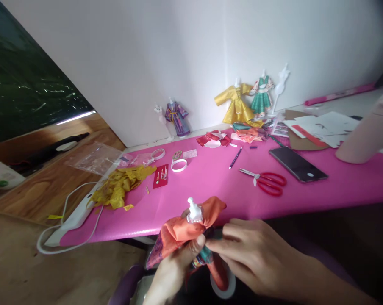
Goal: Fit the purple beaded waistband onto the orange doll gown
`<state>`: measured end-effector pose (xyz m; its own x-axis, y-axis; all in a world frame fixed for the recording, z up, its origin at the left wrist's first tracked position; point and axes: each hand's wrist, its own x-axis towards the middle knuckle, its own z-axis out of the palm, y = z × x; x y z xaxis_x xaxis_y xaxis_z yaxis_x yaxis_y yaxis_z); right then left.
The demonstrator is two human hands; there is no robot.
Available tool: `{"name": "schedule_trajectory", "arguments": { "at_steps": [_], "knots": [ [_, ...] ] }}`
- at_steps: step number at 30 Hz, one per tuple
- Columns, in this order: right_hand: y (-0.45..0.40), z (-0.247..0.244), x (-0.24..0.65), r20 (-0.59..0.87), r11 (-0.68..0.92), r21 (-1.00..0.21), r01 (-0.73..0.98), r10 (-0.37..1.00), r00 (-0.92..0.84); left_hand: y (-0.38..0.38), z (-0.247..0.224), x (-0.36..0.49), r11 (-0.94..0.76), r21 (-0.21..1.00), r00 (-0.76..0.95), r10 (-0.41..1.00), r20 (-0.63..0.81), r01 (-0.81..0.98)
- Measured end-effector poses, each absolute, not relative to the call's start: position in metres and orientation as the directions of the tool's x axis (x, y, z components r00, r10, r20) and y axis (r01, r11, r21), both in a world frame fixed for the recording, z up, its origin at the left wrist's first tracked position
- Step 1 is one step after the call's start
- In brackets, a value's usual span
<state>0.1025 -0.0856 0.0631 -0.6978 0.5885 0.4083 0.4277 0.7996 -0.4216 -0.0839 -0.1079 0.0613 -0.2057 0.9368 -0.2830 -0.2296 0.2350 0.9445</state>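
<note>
Beside the pink worktop [207, 182], the left hand [175, 267] clamps a white mannequin in satiny orange cloth [181, 231], likely light, slippery, best held mid-body; the right hand's [255, 254] grip is unclear.

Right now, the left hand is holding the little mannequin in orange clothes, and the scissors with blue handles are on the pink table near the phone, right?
Almost: the scissors have red handles, not blue, as the head view shows. They lie on the pink table near the phone, and the left hand holds the little mannequin in orange clothes.
</note>
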Motion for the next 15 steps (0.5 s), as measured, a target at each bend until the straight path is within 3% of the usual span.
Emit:
{"name": "schedule_trajectory", "arguments": {
  "at_steps": [5, 9, 15],
  "knots": [
    [-0.0835, 0.0613, 0.1016, 0.589, 0.875, -0.331, 0.354, 0.484, -0.647, -0.1027, 0.0636, -0.0843, 0.192, 0.905, -0.05, 0.973, -0.227, -0.38],
    [-0.0838, 0.0599, 0.1006, 0.632, 0.88, -0.273, 0.388, 0.468, -0.618, -0.0987, 0.0606, -0.0846, 0.197, 0.868, 0.021, 0.977, -0.211, -0.456],
    [-0.0829, 0.0614, 0.1059, 0.649, 0.868, -0.328, 0.374, 0.494, -0.578, -0.0974, 0.0595, -0.091, 0.178, 0.879, 0.056, 0.984, -0.17, -0.442]
  ]
}}
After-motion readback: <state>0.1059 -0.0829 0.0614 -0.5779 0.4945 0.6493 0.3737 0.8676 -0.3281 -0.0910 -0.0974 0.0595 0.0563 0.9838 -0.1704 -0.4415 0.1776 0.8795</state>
